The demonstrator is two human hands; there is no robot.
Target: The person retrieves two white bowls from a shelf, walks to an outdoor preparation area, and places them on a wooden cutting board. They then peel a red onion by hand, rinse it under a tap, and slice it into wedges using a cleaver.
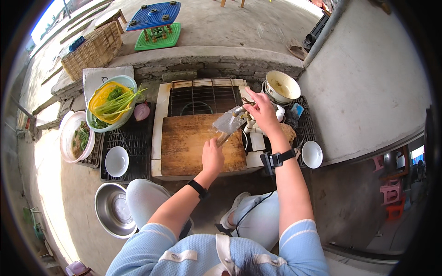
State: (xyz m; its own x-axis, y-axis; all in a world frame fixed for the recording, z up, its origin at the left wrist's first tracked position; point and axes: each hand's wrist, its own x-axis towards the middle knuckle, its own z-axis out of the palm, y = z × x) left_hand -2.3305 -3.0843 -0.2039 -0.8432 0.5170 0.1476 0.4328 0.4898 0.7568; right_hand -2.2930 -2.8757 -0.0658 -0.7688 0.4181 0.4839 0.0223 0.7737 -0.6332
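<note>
My left hand grips the wooden handle of a cleaver, its broad wet blade under the spout of a metal tap. Water runs over the blade and splashes off its edge. At the tap's handle is my right hand, fingers stretched and apart; the thumb lies close to the handle, and contact is hard to make out. Below the cleaver, a worn wooden chopping board lies across the near part of a tiled sink. A metal grid covers the far part.
To the left are a yellow basket of green stalks, a red onion, a pink basin, a white bowl and a steel basin. On the right stand an enamel basin, another white bowl and a wall.
</note>
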